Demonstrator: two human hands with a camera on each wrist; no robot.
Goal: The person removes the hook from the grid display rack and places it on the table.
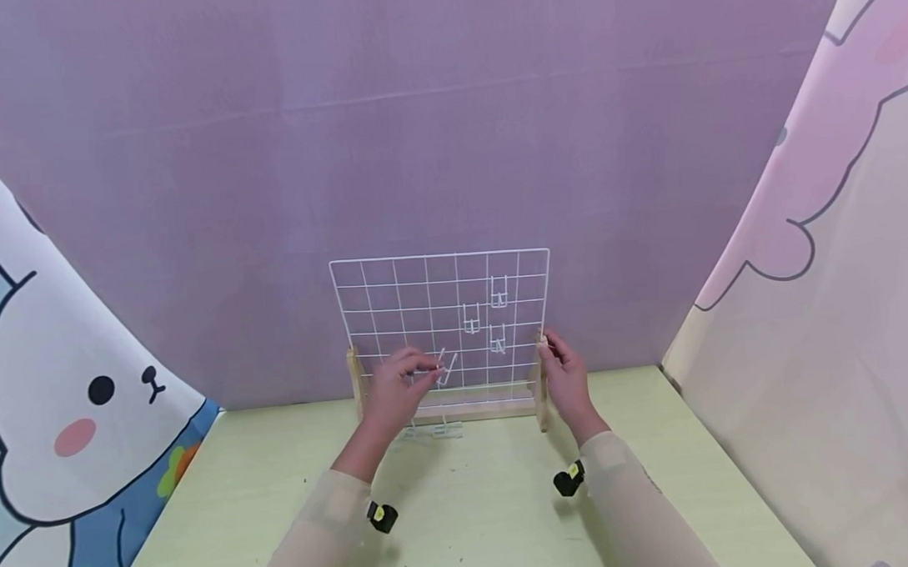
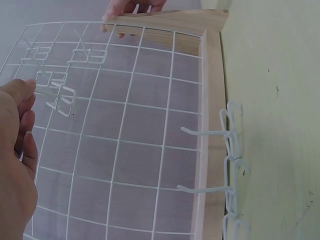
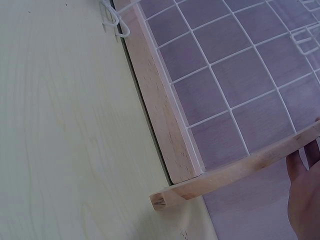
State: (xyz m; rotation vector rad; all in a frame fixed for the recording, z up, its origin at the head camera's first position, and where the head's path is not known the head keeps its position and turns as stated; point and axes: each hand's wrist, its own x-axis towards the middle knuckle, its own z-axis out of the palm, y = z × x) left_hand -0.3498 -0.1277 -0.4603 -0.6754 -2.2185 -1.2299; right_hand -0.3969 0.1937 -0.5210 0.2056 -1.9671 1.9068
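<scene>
A white wire grid panel (image 1: 438, 255) stands upright in a wooden stand (image 1: 473, 411). My left hand (image 1: 396, 392) pinches a white wire hook (image 1: 448, 372) between thumb and fingertips, in front of the panel's lower middle. The left wrist view shows the prongs of this hook (image 2: 66, 102) pointing away from the fingertips. At the right side, my right hand (image 1: 567, 381) grips the stand's wooden upright (image 1: 541, 401), its thumb on the near side. Three similar hooks hang on the panel's right half, the topmost hook (image 1: 499, 295) near the upper right corner.
Several loose white hooks (image 1: 446, 432) lie on the pale wooden table (image 1: 477, 516), just in front of the stand's base. A purple cloth (image 1: 434, 151) hangs behind the panel. Printed cartoon cloths flank the table, including a white animal face (image 1: 59, 372) at left.
</scene>
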